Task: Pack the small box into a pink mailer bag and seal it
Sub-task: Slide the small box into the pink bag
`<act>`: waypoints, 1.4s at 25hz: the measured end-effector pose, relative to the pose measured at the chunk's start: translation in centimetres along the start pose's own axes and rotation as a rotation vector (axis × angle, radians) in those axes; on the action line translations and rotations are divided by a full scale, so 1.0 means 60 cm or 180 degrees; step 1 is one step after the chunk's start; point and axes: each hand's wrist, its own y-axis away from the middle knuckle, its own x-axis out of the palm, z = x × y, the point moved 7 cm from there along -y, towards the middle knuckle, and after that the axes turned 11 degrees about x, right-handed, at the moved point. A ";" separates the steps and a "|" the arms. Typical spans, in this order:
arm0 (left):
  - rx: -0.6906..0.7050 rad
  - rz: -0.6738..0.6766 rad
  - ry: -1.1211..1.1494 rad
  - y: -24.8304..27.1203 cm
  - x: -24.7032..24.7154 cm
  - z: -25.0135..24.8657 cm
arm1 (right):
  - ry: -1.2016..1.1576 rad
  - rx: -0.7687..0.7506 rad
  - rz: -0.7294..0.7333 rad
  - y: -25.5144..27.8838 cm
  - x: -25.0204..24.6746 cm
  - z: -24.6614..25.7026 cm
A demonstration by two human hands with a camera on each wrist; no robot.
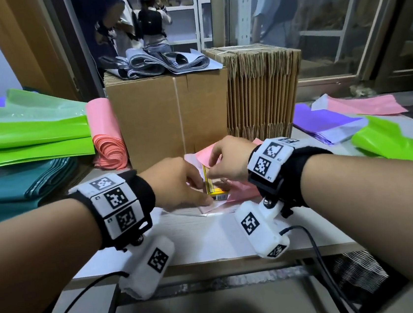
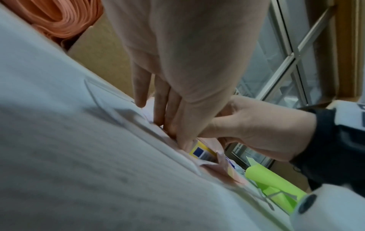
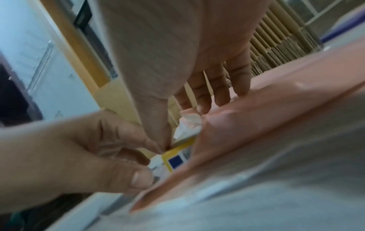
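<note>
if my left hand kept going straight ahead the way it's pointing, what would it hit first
Probably the small box in the pink mailer bag, which the left hand already touches. Past that stands the big cardboard carton, though depth is hard to judge.

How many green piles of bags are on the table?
2. One green pile lies far left beside the pink roll; the other green pile lies at the right edge. More may be hidden behind the big cardboard box.

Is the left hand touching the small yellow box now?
Touching. In the right wrist view the left hand has its fingertips on the end of the small box.
</note>
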 end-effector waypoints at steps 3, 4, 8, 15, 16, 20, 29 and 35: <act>0.0426 0.0437 -0.0458 0.009 0.008 -0.017 | 0.0441 -0.0096 -0.0037 0.004 0.018 0.000; 0.0475 0.0548 -0.0585 0.012 0.011 -0.020 | 0.0519 -0.0129 -0.0045 0.006 0.021 0.003; 0.0412 0.0838 -0.0955 0.013 0.014 -0.019 | 0.0789 -0.0060 -0.0060 0.002 0.016 -0.006; 0.0519 0.0721 -0.0932 0.011 0.010 -0.019 | 0.1122 0.0268 -0.0382 0.001 -0.013 -0.028; 0.0543 0.0634 -0.0932 0.010 0.008 -0.017 | 0.1128 0.0155 -0.0282 -0.001 -0.006 -0.021; 0.0547 0.0434 -0.1102 0.014 -0.001 -0.011 | 0.1354 0.0171 -0.0149 -0.003 -0.018 -0.019; 0.0289 0.0378 -0.1122 0.023 -0.021 0.019 | 0.1395 -0.0124 0.0255 0.004 -0.002 -0.028; -0.0337 0.0266 -0.1074 0.013 -0.047 0.049 | 0.1452 -0.0215 0.0274 0.005 0.014 -0.005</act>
